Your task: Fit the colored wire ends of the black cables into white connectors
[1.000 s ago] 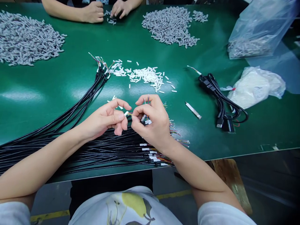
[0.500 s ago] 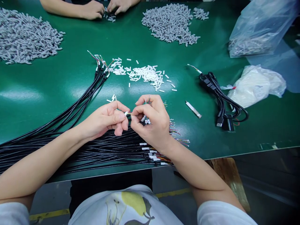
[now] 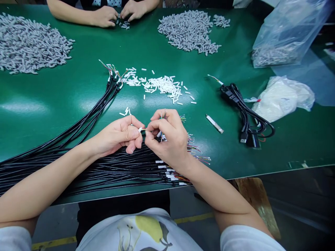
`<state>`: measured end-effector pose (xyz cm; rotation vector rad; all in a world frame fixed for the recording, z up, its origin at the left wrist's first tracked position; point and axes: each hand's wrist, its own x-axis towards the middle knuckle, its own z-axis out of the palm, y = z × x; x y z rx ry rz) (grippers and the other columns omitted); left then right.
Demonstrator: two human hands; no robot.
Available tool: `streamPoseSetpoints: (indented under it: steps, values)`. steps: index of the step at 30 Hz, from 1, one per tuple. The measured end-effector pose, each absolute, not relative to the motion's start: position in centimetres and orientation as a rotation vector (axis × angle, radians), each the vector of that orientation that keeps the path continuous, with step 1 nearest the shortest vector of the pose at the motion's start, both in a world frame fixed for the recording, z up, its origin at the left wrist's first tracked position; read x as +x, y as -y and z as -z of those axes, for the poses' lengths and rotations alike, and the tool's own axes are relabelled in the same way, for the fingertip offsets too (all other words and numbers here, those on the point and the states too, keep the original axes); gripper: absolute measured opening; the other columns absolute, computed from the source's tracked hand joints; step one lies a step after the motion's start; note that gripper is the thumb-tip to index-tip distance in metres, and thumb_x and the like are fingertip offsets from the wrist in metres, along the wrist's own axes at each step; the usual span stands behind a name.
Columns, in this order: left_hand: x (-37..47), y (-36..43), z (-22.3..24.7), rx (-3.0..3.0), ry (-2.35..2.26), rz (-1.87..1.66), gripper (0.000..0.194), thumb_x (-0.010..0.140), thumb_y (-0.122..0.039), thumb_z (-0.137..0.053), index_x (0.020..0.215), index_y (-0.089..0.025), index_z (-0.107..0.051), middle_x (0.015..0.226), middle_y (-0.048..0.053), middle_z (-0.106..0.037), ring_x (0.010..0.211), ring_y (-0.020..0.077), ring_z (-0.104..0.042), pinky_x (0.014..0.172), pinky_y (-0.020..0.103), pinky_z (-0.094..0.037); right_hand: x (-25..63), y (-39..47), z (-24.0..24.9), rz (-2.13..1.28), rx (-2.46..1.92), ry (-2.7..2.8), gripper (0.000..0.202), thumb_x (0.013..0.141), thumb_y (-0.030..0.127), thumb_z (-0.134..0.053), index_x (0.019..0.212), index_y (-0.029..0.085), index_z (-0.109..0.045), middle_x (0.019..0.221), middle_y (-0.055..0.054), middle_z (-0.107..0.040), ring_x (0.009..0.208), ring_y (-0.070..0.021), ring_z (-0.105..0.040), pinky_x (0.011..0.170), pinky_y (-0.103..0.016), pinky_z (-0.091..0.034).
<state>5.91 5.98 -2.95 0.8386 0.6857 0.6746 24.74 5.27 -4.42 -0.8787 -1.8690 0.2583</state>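
My left hand (image 3: 121, 136) pinches a small white sleeve (image 3: 140, 129) between thumb and index finger. Thin coloured wires (image 3: 143, 129) come out of the sleeve, and the fingertips of my right hand (image 3: 169, 141) are closed on them. More wire ends and a white piece show between the right hand's fingers, partly hidden. Beneath both hands lies a wide bundle of black cables (image 3: 104, 169), many with white sleeves and bare coloured wire ends at the right. Just beyond my left hand are several loose white tubes (image 3: 126, 111).
A heap of white tubes (image 3: 164, 84) lies ahead, beside bent-away cables (image 3: 101, 101). To the right are a white-handled blade (image 3: 214, 124), a coiled USB cable (image 3: 242, 111) and plastic bags (image 3: 282, 99). Grey piece piles (image 3: 188, 31) and a co-worker's hands (image 3: 104, 16) are at the far side.
The view has tilted up slightly, so the table things appear a little lower. My hands keep the same pinch, with only tiny finger shifts at the wires.
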Motion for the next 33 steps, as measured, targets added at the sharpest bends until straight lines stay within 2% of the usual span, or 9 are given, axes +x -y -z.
streamPoseSetpoints:
  steps: [5,12,24,28,30,33]
  values:
    - [5.8,-6.1,2.9,0.873,-0.675,-0.683,0.031,0.083,-0.034,-0.082,0.093,-0.014,-0.060,0.064,-0.001,-0.073,0.040,0.0058,-0.057,0.040,0.014,-0.038,24.7,-5.3,4.5,-0.243,-0.860,1.857,0.015,0.084,0.006,-0.059,0.079,0.020,-0.058,0.093,-0.004,-0.058,0.074,-0.0104,-0.058,0.059,-0.023,-0.051]
    - [5.7,-6.0,3.2,0.995,-0.660,-0.698,0.025,0.089,-0.030,-0.076,0.097,-0.015,-0.059,0.071,0.002,-0.077,0.048,0.0101,-0.066,0.049,0.018,-0.049,24.9,-5.1,4.5,-0.285,-0.898,1.878,0.013,0.087,0.010,-0.061,0.080,0.021,-0.058,0.096,-0.004,-0.060,0.070,-0.0099,-0.058,0.058,-0.025,-0.053]
    - [5.6,-6.0,3.4,1.052,-0.631,-0.660,0.025,0.091,-0.030,-0.074,0.097,-0.016,-0.056,0.070,0.001,-0.076,0.048,0.0083,-0.065,0.053,0.019,-0.050,24.5,-5.0,4.9,-0.278,-0.847,1.894,0.014,0.087,0.009,-0.061,0.079,0.021,-0.058,0.094,-0.003,-0.060,0.075,-0.0108,-0.060,0.059,-0.024,-0.053]
    - [5.7,-6.0,3.1,1.032,-0.645,-0.700,0.025,0.089,-0.029,-0.075,0.098,-0.016,-0.056,0.070,0.000,-0.076,0.050,0.0079,-0.064,0.054,0.018,-0.049,25.0,-5.5,4.7,-0.591,-0.893,1.841,0.010,0.088,0.015,-0.062,0.081,0.021,-0.059,0.095,-0.002,-0.057,0.077,-0.0107,-0.059,0.061,-0.024,-0.054]
    - [5.9,-6.1,2.8,0.988,-0.702,-0.793,0.024,0.088,-0.028,-0.076,0.098,-0.017,-0.057,0.070,-0.001,-0.074,0.052,0.0072,-0.063,0.053,0.017,-0.048,25.3,-6.1,4.5,-0.883,-0.902,1.665,0.008,0.089,0.025,-0.063,0.084,0.022,-0.058,0.102,-0.002,-0.056,0.078,-0.0101,-0.062,0.064,-0.025,-0.057]
    - [6.0,-6.3,2.5,0.937,-0.804,-0.913,0.018,0.088,-0.022,-0.074,0.096,-0.018,-0.058,0.069,-0.002,-0.072,0.053,0.0060,-0.059,0.053,0.015,-0.046,25.7,-7.1,4.5,-1.223,-0.888,1.342,0.017,0.094,0.040,-0.059,0.094,0.024,-0.055,0.111,-0.002,-0.056,0.075,-0.0090,-0.066,0.070,-0.028,-0.062]
